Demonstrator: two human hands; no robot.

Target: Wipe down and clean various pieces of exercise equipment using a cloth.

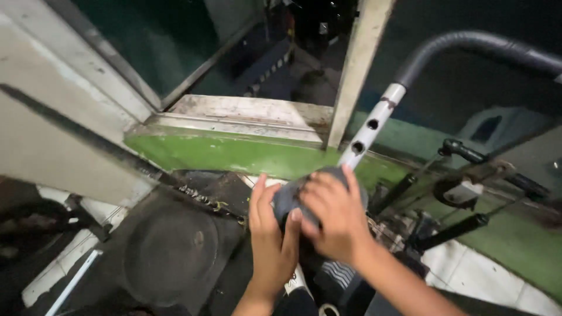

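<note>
1. Both hands wrap the grey cloth [293,196]: left hand [270,237] grips its near side, right hand [333,219] presses on top.
2. From under the right hand's fingertips, the white perforated tube [369,131] slants up and to the right into a grey bend.
3. Beyond the hands, a green sill [234,155]; below left, a dark round disc [170,251].
</note>
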